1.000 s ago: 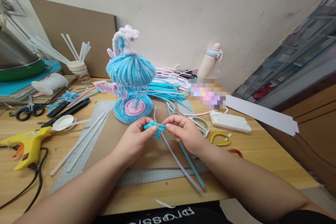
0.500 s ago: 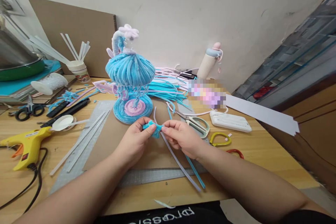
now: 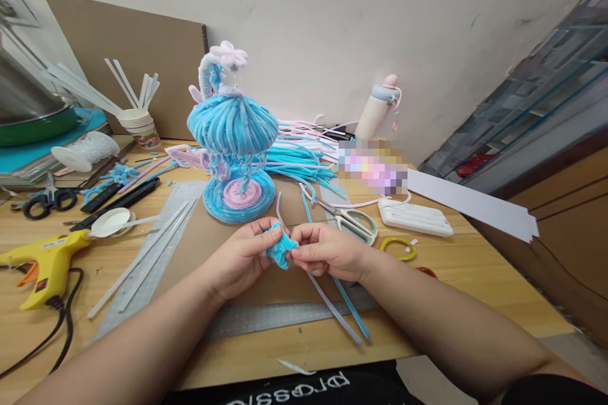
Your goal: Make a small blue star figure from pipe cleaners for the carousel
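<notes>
At the bottom of the frame, the wooden surface [image 3: 247, 357] shows its near edge. A little farther, right of the lower centre, one lilac stem [image 3: 335, 313] and one blue stem [image 3: 352, 313] lie loose, side by side, and pass upward beneath the right hand [image 3: 327, 250].

In the centre of the frame is the fluffy blue piece [image 3: 281, 249], held above the cardboard [image 3: 185, 266]. The left hand [image 3: 244, 256] grasps it between thumb and bent fingers. The fingers of the right hand pinch its right end, so both hands are occupied with it. The piece is small and has several folds or lobes; its exact form I cannot tell, because the fingers cover a part.

To the left lies a yellow glue gun [image 3: 59, 253]; to the right of centre, scissors [image 3: 339, 216] rest on the surface.

Behind the hands, a blue and pink model [image 3: 232, 126] stands upright, with dome, round base and flower, and it looks mostly assembled. The small piece seems already shaped in part, but it is apart from the model and attached to nothing visible. Farther back, many loose stems [image 3: 304, 164] remain unshaped.
</notes>
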`<state>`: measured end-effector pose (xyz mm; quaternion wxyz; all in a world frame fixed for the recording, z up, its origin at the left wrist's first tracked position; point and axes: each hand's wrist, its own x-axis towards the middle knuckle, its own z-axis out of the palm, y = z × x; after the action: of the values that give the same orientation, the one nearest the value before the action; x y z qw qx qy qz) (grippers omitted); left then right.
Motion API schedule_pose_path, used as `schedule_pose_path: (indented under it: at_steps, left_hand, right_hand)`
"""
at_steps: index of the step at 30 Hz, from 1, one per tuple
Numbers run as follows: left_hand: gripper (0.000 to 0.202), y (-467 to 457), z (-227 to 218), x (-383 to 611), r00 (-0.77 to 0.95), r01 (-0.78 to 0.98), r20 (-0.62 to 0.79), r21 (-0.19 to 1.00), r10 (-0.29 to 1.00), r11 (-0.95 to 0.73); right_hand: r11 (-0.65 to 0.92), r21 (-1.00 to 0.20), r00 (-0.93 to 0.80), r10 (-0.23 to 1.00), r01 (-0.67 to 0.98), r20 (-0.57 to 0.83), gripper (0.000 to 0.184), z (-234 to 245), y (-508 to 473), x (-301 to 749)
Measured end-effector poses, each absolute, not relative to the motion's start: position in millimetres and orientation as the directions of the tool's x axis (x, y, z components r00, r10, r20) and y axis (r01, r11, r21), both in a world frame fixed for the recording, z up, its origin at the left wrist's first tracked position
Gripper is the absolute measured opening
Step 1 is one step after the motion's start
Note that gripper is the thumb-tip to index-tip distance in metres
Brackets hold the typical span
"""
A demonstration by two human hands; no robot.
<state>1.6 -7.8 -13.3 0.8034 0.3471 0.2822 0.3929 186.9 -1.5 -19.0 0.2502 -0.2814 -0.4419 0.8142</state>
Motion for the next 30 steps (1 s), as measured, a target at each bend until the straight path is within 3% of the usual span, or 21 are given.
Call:
schedule_pose_path:
  at_steps: [17, 24, 28, 30]
  left_hand:
    - [0.013, -8.0, -9.5, 2.4, 0.438, -0.473, -0.192, 0.782, 0.878, 0.407]
    - [0.013, -8.5, -11.1, 4.4, 0.423, -0.484, -0.185, 0.781, 0.887, 0.394]
    - [0.016, -8.8, -8.5, 2.9, 0.478, -0.409, -0.203, 0.810, 0.854, 0.421]
    - [0.018, -8.5, -6.6, 0.6, 0.547, -0.310, -0.225, 0.840, 0.806, 0.445]
  right_hand:
    - [-0.520, -0.828, -0.739, 0.639, -0.209, -0.214, 0.016, -17.4, 3.3, 192.2]
    - [-0.487, -0.854, -0.709, 0.666, -0.180, -0.230, 0.021, -19.7, 3.5, 187.6]
    - [-0.415, -0.905, -0.715, 0.662, -0.098, -0.226, 0.022, -20.2, 3.6, 189.3]
    - [-0.454, -0.891, -0.757, 0.590, -0.022, -0.282, 0.020, -19.8, 3.9, 191.5]
